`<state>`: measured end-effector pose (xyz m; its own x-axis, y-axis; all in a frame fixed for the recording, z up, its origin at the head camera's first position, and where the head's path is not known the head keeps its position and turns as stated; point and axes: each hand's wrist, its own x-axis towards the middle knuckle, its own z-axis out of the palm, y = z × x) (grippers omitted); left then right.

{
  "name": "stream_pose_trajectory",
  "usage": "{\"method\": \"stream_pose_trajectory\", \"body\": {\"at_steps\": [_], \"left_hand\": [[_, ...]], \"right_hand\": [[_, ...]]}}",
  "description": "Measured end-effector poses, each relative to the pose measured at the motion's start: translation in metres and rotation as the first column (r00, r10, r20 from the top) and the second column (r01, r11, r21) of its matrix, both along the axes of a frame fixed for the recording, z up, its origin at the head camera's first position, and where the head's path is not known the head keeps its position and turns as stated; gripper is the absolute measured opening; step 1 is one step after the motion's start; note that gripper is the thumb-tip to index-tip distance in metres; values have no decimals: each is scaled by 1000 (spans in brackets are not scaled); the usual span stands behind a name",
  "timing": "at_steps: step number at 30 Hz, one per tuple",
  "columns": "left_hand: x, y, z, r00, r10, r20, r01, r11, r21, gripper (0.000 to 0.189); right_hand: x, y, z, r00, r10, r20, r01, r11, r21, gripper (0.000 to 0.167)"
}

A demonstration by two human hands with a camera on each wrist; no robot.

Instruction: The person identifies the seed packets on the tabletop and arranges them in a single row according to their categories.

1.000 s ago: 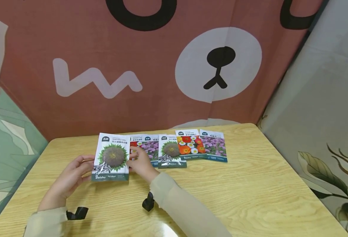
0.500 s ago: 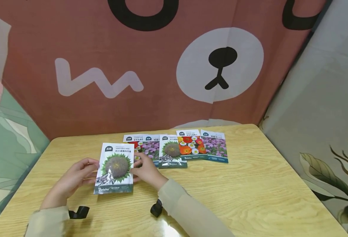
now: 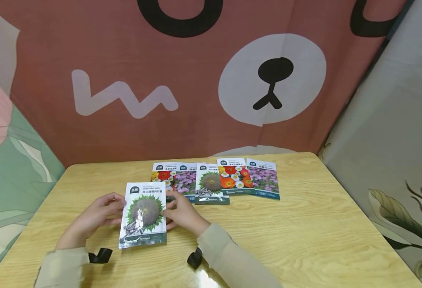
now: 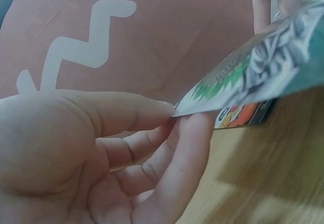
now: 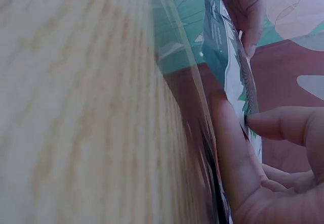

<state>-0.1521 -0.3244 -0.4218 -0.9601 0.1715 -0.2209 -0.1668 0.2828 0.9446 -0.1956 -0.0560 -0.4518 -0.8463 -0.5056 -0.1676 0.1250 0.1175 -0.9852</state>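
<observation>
A white seed packet (image 3: 144, 214) with a green-fringed sunflower head and a dark green bottom band is held up over the left part of the table. My left hand (image 3: 97, 218) pinches its left edge between thumb and fingers, as the left wrist view (image 4: 126, 148) shows close up. On the opposite edge my right hand (image 3: 184, 212) pinches it, thumb on the front and fingers behind. In the right wrist view the packet (image 5: 233, 67) is seen nearly edge-on, above the wooden surface.
Behind the held packet lies an overlapping row: a poppy packet (image 3: 164, 172), a purple-flower packet (image 3: 186, 184), a sunflower packet (image 3: 211, 186), another poppy packet (image 3: 235, 178) and another purple-flower packet (image 3: 265, 180). They rest on the wooden table (image 3: 286, 240), before a bear-print cloth (image 3: 189, 136).
Both hands have brought the sunflower seed packet toward the person and slightly right, away from the row, uncovering more of the leftmost poppy packet. The row packets stay in place.
</observation>
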Motion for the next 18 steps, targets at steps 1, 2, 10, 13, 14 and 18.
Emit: {"method": "stream_pose_trajectory", "body": {"at_steps": [1, 2, 10, 13, 14, 18], "left_hand": [[0, 0, 0, 1000, -6, 1, 6, 1000, 0, 30], [-1, 0, 0, 1000, -13, 4, 13, 1000, 3, 29], [1, -1, -3, 997, -77, 9, 77, 997, 1, 28], [-1, 1, -6, 995, -95, 21, 95, 995, 0, 27], [-1, 2, -6, 995, -98, 27, 98, 995, -1, 26], [2, 0, -10, 994, -95, 52, 96, 995, -4, 24]], "right_hand": [[1, 1, 0, 1000, 1, -2, -1, 1000, -2, 61], [2, 1, -1, 1000, 1, -1, -1, 1000, -4, 61], [9, 5, -3, 1000, 12, 15, -12, 999, -31, 57], [10, 8, -4, 999, 22, 24, -21, 999, -36, 56], [11, 8, -4, 999, 28, 26, -27, 999, -34, 57], [14, 6, -4, 997, 56, 52, -54, 998, -39, 58]]}}
